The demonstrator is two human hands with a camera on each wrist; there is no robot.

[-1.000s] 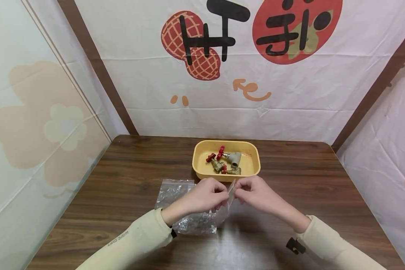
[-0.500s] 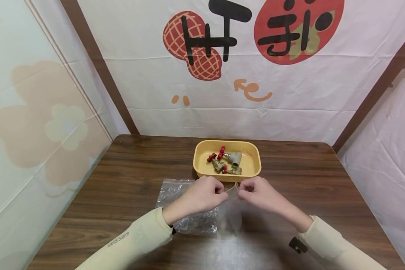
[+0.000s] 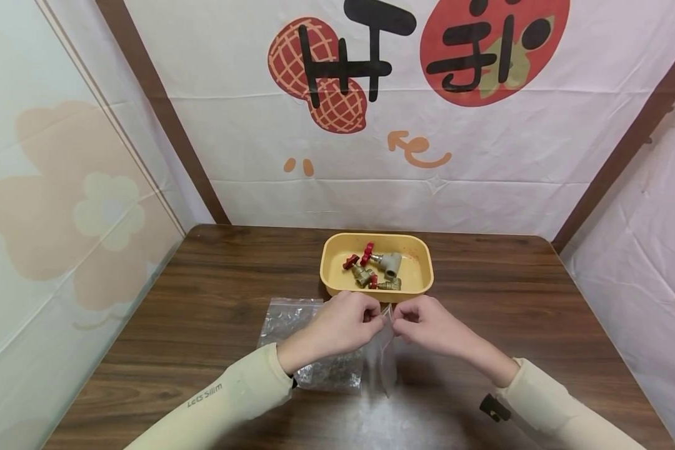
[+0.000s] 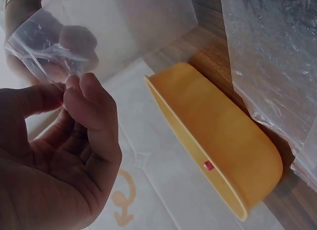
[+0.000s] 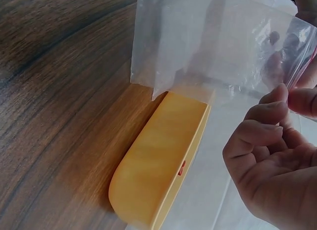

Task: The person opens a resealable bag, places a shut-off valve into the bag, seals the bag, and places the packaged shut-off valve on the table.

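Table: a dark brown wood-grain tabletop (image 3: 512,300) with rounded far corners, its far edge close to the back wall.
Back wall: white creased fabric (image 3: 247,131), printed with a red netted peanut shape (image 3: 315,69), a red circle (image 3: 495,50), bold black characters and small orange marks.
Side walls: pale fabric; the left one carries a large faded peach flower (image 3: 39,212). Brown strips run along both corners.
Tray: a yellow rounded plastic tray (image 3: 418,270) beyond the hands. In it lie one grey-bodied valve (image 3: 391,264) and two brass valves, all with red handwheels.
Left hand: thumb and fingertips of the left hand (image 3: 345,322) pinch the mouth of a clear zip bag (image 5: 193,46).
Right hand: the right hand (image 3: 430,322) pinches the mouth's other side.
Held bag: it hangs between the hands, on the near side of the tray.
Loose plastic: clear zip-bag plastic (image 3: 287,319) lies flat, partly under the left forearm.
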